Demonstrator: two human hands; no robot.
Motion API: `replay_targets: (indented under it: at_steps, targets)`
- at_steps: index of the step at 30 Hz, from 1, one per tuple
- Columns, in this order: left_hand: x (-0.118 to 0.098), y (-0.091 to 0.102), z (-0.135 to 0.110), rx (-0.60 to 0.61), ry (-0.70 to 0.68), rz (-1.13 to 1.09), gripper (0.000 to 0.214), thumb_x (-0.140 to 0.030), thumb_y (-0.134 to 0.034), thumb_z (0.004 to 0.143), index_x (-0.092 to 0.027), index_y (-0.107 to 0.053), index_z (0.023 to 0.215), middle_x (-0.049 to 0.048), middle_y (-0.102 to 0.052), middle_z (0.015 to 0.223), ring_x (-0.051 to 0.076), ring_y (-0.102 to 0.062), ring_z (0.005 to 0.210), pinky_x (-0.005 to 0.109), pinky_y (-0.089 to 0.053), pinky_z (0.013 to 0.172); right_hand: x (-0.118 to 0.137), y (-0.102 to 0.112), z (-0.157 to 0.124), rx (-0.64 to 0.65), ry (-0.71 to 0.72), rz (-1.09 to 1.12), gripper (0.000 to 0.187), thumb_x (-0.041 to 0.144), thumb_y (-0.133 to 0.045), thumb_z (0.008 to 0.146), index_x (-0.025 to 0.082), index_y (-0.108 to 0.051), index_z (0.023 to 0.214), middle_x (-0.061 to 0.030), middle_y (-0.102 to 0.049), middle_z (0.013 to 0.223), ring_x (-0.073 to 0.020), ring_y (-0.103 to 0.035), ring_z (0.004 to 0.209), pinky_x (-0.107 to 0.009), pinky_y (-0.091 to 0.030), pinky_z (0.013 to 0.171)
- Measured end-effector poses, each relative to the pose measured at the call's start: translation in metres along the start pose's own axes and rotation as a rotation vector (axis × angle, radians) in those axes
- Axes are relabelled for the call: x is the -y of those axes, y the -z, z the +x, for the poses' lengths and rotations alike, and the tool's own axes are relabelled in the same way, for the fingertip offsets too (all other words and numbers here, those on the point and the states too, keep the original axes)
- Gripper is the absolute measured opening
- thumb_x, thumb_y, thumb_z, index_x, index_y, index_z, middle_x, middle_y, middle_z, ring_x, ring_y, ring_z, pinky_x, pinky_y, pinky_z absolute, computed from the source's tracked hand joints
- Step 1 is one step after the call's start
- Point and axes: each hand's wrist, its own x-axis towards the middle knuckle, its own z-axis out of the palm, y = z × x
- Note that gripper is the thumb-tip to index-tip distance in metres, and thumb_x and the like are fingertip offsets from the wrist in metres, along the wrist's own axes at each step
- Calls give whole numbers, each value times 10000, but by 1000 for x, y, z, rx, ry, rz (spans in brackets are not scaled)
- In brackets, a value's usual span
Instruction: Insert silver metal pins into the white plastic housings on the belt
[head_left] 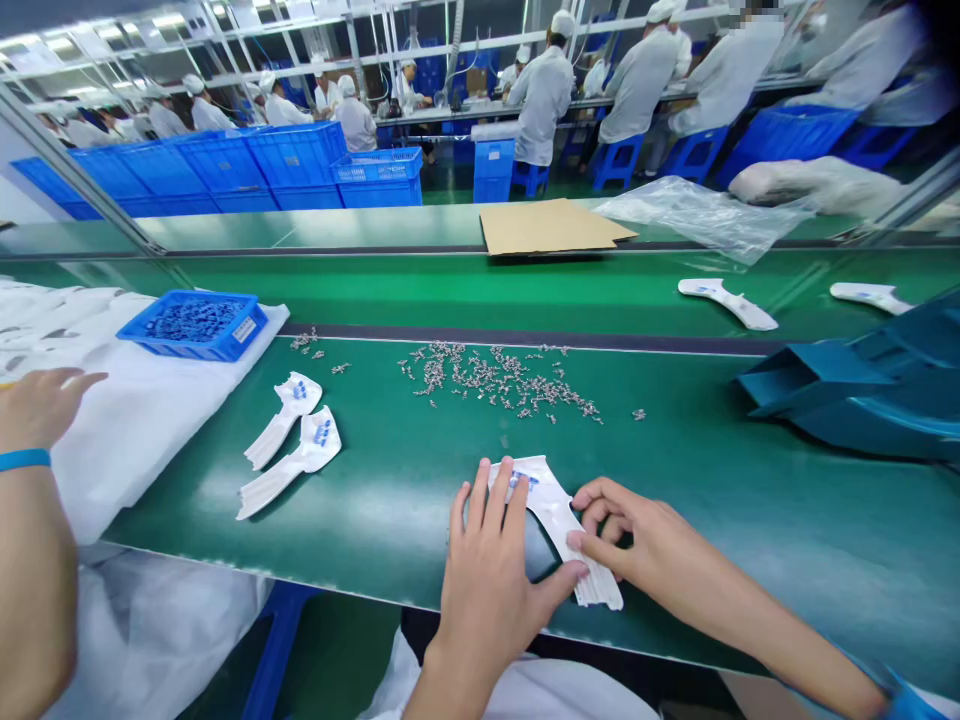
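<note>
A curved white plastic part (553, 508) with blue marks lies on the green work table in front of me. My left hand (491, 565) rests over its upper left end, fingers stretched out and thumb near the part's middle. From the right, my right hand (630, 530) has curled fingers at the part's edge, the thumb on top; whether something small sits between those fingertips is hidden. Beyond both hands, many small metal pieces (499, 375) are scattered. Two similar white plastic parts (289, 455) lie to the left, side by side.
At left, a blue tray (247, 335) of small blue pieces stands on white sheeting (97, 400), near another person's hand (37, 410). Teal bins (862, 400) lie at right. Across the green belt (375, 290) are cardboard (551, 228), a clear plastic bag (712, 215) and co-workers.
</note>
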Motion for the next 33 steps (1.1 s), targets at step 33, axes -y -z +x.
replay_targets:
  at_steps: [33]
  targets:
    - [119,19,-52,-590,90,417,326,-235,-565,902,-248,-594,1227,65,-725,1173,271,-617,931,409,-508,810,13,134,171,-528,244,18,186,292,-651,813,208,-766,932,-88,-768,967,-284,-687,925,-393,-510,887]
